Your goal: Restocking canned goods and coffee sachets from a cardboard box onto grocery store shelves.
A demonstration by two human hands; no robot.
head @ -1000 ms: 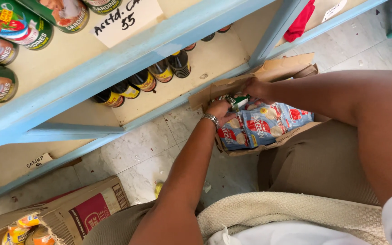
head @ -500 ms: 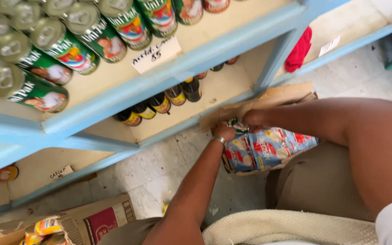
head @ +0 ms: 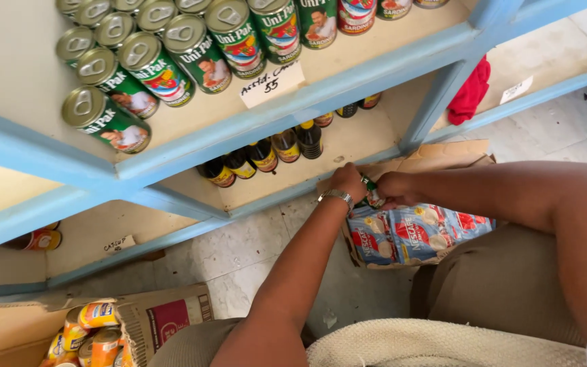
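Both hands have risen slightly: left hand (head: pixel 348 181) and right hand (head: pixel 394 187) closed on a small green item (head: pixel 369 183) above the sachet-filled cardboard box (head: pixel 443 155).

Sachets (head: pixel 409 234) in box (head: pixel 443 155) below shelf (head: pixel 293 178)

Bright, even daylight; soft shadows under the shelves; slight blur throughout.

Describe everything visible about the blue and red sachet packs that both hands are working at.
The sachet packs are glossy plastic strips, blue with red panels and pictures of white cups. They stand packed side by side in an open brown cardboard box on the tiled floor, below the blue shelf. The left hand, with a metal bracelet, and the right hand meet at their top edge, beside a small green item.
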